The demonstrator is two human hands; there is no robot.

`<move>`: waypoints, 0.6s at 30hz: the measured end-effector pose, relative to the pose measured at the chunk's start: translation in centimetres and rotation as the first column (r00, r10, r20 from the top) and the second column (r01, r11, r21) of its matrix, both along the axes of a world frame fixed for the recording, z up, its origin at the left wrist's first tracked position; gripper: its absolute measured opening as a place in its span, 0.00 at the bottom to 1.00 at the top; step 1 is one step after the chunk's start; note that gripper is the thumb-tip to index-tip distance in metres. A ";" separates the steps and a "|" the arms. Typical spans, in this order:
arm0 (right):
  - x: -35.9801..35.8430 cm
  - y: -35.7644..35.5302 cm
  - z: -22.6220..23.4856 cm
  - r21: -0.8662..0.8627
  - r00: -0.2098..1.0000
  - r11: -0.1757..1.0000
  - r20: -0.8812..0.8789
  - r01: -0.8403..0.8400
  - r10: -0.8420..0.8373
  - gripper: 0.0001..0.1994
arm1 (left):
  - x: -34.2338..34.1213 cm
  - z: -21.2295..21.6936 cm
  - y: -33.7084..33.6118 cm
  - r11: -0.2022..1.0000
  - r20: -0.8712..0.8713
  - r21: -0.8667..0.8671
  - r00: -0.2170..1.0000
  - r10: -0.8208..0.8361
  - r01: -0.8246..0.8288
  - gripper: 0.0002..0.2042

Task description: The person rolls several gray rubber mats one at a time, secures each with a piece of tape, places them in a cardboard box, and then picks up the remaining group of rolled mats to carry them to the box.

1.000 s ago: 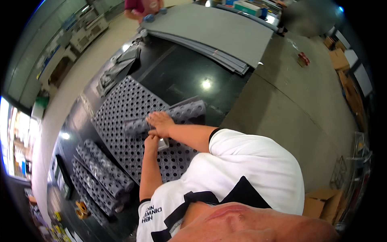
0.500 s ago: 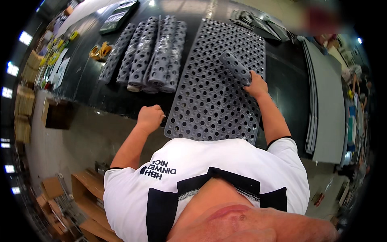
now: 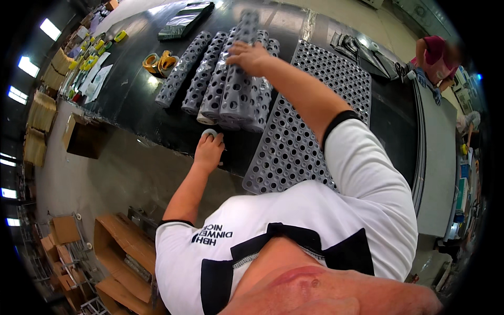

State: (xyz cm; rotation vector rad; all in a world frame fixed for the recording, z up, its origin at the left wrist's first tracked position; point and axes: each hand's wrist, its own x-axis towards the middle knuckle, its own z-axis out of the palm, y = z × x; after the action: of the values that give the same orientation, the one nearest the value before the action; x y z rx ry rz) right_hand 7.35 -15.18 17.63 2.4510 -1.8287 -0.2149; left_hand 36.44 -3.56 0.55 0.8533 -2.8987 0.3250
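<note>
My right hand (image 3: 249, 59) reaches over to the pile of rolled grey bath mats, its fingers curved around a rolled mat (image 3: 239, 97) on top. That roll's far end is blurred and sticks out beyond the others. Several more rolls, such as the leftmost rolled mat (image 3: 184, 69), lie side by side beneath and beside it. Close to the table's near edge, my left hand (image 3: 209, 152) is closed on a small pale ring that looks like a tape roll (image 3: 209, 133). To the right of the pile lies a flat grey mat (image 3: 294, 157) full of round holes, partly hidden under my right arm.
Yellow tape rolls (image 3: 160, 63) and a dark plastic-wrapped pack (image 3: 186, 21) lie farther left on the black table (image 3: 123, 100). Black bags (image 3: 367, 55) sit at the far right, near stacked grey sheets (image 3: 440, 152). A co-worker (image 3: 437, 60) stands beyond. Cardboard boxes (image 3: 118, 252) stand lower left.
My right hand has carried the rolled mat left, from above the flat mat onto the pile. My left hand has shifted slightly, and the pale ring in it now shows. The view has turned.
</note>
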 end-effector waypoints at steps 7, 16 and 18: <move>2.3 -4.1 -1.4 0.104 0.992 0.992 0.098 0.069 -0.080 0.35 | 1.0 0.0 -1.6 0.998 -0.086 0.034 0.994 0.064 -0.061 0.11; -3.9 9.5 -6.5 -0.033 0.872 0.991 0.479 0.128 -0.096 0.34 | 0.3 0.7 -1.7 1.000 -0.148 0.009 0.989 0.028 -0.027 0.19; -7.5 16.9 -10.0 -0.039 0.840 0.973 0.513 0.228 -0.176 0.33 | -0.5 1.3 -0.5 0.999 -0.165 0.026 0.985 0.040 -0.036 0.24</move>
State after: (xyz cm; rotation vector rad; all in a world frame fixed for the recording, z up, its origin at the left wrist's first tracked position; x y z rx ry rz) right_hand -0.13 1.68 7.60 2.3940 -2.2273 0.5597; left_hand 35.97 -4.06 1.84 0.8943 -2.7409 0.2127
